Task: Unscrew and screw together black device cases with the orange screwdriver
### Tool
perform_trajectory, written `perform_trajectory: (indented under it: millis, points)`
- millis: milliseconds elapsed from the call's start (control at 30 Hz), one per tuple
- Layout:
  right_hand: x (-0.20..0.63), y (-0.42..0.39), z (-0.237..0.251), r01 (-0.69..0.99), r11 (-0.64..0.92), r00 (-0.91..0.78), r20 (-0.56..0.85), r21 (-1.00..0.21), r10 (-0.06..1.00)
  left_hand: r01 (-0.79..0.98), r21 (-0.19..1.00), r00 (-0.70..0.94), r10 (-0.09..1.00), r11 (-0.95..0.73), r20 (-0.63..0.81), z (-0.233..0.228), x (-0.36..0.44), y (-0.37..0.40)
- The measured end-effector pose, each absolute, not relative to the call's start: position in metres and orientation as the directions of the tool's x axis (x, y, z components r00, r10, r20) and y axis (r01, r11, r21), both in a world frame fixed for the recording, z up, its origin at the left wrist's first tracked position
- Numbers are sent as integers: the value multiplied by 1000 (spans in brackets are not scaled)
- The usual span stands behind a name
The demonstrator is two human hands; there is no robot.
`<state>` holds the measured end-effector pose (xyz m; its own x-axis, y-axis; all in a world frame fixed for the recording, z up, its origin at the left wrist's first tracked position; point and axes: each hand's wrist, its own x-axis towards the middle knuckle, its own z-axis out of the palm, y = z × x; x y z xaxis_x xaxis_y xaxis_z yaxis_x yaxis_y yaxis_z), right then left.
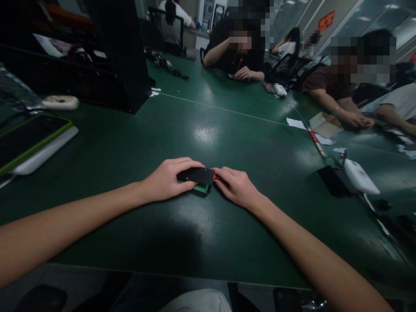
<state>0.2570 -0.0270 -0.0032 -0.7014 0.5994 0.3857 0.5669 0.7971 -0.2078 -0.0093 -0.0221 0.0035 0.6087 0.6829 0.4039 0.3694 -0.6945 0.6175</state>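
Near the middle of the green table (pixel 191 242) sits a small black box (pixel 203 193) with a green circuit board (pixel 203 187) showing inside. A flat black cover plate (pixel 196 174) lies tilted over it, leaving a gap along the near side. My left hand (pixel 170 180) is closed on the plate's left end, thumb in front and fingers behind. At the right end, the fingers of my right hand (pixel 236 184) are pressed together around a small orange-red part (pixel 214 175). What that part is, and how it joins the box, is hidden by my fingertips.
On the left lie a green-edged device (pixel 35 134) and a black shelf unit (pixel 120 56). To the right are a white box-shaped device (pixel 360 175), a black pad (pixel 334 181) and an open carton (pixel 325 125). Several people sit across the table.
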Motion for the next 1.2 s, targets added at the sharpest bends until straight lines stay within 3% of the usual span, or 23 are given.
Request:
perform_trajectory:
  millis: [400,933,1200]
  points:
    - [257,-26,-3,515,842,-690,506,-161,518,372,596,606,672,-712,426,1,-10,-22]
    - [259,-27,-4,585,788,-630,506,-189,589,375,643,556,717,-668,421,-2,-10,-21]
    - [259,-28,-1,578,767,-556,554,-277,620,271,752,492,758,-601,428,-5,-10,-16]
